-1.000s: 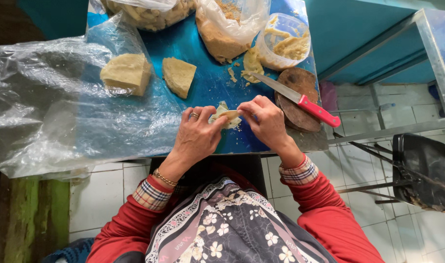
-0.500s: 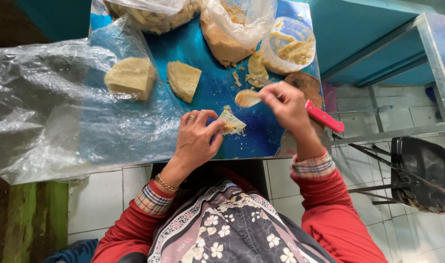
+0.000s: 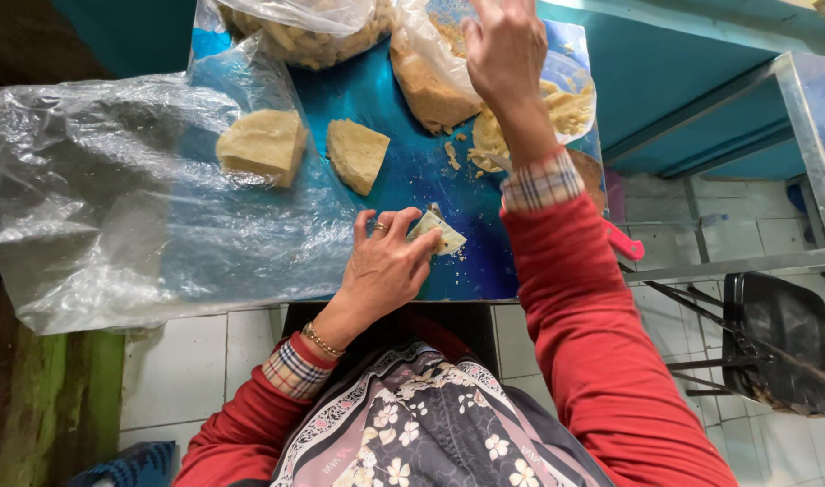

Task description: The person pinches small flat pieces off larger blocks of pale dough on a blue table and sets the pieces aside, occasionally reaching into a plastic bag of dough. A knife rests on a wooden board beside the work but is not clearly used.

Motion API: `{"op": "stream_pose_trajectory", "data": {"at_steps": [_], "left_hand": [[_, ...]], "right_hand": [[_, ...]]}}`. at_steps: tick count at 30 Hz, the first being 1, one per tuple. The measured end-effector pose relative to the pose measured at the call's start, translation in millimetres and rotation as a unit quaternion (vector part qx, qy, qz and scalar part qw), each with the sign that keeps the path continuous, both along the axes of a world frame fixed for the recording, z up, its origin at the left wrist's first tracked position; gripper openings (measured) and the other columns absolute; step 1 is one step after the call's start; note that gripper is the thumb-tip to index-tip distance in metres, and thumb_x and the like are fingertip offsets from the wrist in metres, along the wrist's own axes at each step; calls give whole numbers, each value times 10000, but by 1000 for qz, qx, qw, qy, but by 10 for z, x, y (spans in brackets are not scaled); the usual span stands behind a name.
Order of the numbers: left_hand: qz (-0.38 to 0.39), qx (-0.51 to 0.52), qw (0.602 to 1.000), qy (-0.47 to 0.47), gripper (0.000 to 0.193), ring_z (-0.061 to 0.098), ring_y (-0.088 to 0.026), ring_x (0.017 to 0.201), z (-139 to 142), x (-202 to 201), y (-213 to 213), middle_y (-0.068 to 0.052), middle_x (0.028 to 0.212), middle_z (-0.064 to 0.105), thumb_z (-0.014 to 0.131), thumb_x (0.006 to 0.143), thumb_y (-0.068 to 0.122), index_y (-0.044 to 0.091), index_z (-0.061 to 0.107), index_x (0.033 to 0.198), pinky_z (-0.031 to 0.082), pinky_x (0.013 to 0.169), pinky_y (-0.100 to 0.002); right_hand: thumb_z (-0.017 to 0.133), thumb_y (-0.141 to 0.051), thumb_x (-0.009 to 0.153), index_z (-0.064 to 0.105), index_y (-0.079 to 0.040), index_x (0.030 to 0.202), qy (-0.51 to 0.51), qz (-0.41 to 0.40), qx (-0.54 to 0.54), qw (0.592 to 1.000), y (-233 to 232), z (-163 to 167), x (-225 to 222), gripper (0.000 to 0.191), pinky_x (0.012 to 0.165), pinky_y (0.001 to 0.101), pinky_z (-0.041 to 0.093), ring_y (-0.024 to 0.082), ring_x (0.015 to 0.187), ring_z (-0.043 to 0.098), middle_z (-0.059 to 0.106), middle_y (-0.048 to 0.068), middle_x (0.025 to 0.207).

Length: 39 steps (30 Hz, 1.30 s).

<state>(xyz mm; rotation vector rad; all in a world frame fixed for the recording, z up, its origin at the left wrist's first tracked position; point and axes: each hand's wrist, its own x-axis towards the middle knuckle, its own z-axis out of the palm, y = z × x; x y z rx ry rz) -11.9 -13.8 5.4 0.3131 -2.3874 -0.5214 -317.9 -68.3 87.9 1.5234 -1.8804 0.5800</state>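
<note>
- Head view shows a small pale-yellow wedge of crumbly, dough-like food (image 3: 437,234) lying on the blue tabletop (image 3: 376,108), near its front edge.
- It looks light, soft and fragile; its broad flat sides seem the safest place to hold it, since the thin tip would likely break off.
- Left hand (image 3: 385,266) pinches the wedge's near edge with curled fingertips, wrist bent.
- Right hand (image 3: 505,50), arm stretched far beyond the wedge, reaches the clear plastic bag of tan chunks (image 3: 430,77); I cannot tell whether it grips anything.

Left hand (image 3: 387,266) on wedge (image 3: 437,234) — blue table (image 3: 385,99)
</note>
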Motion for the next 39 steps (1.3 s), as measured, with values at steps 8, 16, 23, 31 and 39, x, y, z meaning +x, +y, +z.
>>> {"op": "stream_pose_trajectory", "data": {"at_steps": [8,16,23,31,39], "left_hand": [[127,-17,991,-44,139,565,-265,1041,-3,112,30,-63,1010,594,748,868,210,121,661,932,337,1014,-521],[116,46,992,-17,99,567,-265,1002,-30,-26,1,-46,977,600,732,868,172,136,646,900,345,928,-488],[82,111,990,-39,84,603,-237,934,-33,-59,-9,-16,910,637,718,939,166,138,642,917,354,903,-463],[136,15,990,-19,146,584,-266,979,51,61,46,-62,960,598,738,854,209,125,647,933,354,898,-475],[100,78,992,-24,95,623,-264,877,59,-13,49,-49,857,626,715,889,146,122,623,891,373,846,-457]], "right_hand": [[761,-226,907,771,-140,917,-269,-14,181,946,1824,-40,1120,88,678,378,538,237,764,688,692,54,884],[784,-212,874,748,-112,954,-401,-68,140,903,1934,-494,1574,132,621,306,531,155,667,661,674,27,936],[802,-150,843,703,-87,989,-440,-24,112,891,1902,-491,1591,187,631,288,542,143,711,688,729,34,942],[746,-63,893,674,-72,1162,-469,15,54,882,1932,-534,1783,279,654,281,531,136,845,733,775,31,1055],[700,-17,933,707,-72,1164,-434,51,38,899,1964,-570,1827,237,822,305,586,182,972,741,762,72,1101]]}}
